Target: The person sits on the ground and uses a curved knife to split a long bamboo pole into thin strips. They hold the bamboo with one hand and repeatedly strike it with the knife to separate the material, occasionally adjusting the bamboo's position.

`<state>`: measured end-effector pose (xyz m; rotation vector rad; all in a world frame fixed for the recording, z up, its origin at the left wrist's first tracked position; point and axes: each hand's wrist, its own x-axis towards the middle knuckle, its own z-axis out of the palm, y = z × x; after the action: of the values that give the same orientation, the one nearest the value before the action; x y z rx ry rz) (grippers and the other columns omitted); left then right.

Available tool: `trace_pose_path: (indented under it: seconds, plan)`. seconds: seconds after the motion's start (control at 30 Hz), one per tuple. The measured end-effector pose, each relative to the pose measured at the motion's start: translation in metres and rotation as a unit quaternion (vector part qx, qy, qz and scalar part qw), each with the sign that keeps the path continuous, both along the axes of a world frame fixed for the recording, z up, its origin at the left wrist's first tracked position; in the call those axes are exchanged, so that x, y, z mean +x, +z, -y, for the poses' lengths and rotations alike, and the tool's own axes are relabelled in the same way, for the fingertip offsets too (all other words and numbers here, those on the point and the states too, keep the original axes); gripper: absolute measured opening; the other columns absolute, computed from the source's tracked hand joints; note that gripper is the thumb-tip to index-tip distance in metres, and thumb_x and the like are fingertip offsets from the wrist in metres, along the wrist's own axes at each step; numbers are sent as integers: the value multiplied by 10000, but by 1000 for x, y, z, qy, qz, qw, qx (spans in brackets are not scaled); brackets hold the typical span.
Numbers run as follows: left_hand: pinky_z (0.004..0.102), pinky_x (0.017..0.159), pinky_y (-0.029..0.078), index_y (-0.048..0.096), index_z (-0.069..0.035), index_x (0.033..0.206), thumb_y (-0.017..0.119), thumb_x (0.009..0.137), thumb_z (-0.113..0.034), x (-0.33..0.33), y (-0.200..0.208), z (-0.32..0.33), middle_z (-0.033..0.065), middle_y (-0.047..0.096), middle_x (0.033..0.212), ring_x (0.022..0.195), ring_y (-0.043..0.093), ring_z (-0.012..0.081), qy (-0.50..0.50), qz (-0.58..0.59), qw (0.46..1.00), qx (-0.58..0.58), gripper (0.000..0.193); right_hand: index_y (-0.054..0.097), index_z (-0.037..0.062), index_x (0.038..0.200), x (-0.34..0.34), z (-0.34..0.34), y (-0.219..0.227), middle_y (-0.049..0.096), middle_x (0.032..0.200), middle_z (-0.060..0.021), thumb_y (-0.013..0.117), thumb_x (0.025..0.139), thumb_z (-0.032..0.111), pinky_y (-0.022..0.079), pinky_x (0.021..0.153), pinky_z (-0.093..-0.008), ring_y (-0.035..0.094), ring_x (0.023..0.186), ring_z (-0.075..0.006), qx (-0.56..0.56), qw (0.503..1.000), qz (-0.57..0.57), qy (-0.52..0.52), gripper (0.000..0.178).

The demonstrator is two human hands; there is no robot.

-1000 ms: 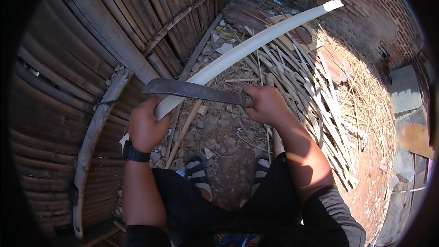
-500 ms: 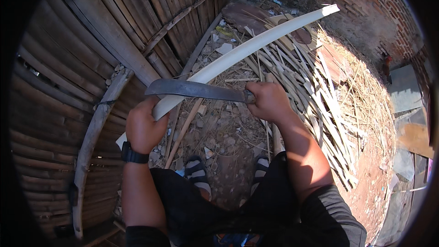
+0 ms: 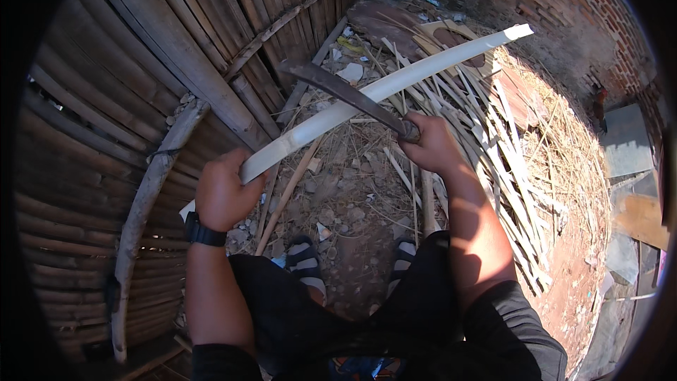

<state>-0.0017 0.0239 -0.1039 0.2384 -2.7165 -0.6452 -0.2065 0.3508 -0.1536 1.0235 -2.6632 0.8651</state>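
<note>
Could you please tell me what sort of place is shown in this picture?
Probably a rough outdoor yard: a bamboo-slat wall on the left, a worn brick wall at the far end, and a pile of pale strips on partly sunlit dirt ground.

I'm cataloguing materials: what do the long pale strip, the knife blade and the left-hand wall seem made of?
Pale strip: probably split bamboo or wood, smooth-looking, judging by its long, even face and uneven far end. Knife blade: likely steel; thin, dark and dull. Left-hand wall: apparently weathered bamboo; rounded brown slats.
</note>
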Motion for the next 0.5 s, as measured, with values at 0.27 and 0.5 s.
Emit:
trace_pose_path:
  seconds: [0.27,0.5]
  plan:
    - [430,656,515,694,22,895,814,793,-152,-7,-6,-1,238,679,794,731,686,391,20,-1,1000,20,235,686,44,1020,6,-2,-8,640,717,-72,787,838,245,494,674,-360,592,675,-182,-7,998,59,-34,290]
    - [435,665,522,692,24,896,835,780,-158,1,1,4,232,690,809,745,690,391,-4,-26,999,-37,259,685,19,1000,-18,-14,-12,667,737,-102,801,815,216,506,691,-377,613,685,-188,-87,986,130,-56,294]
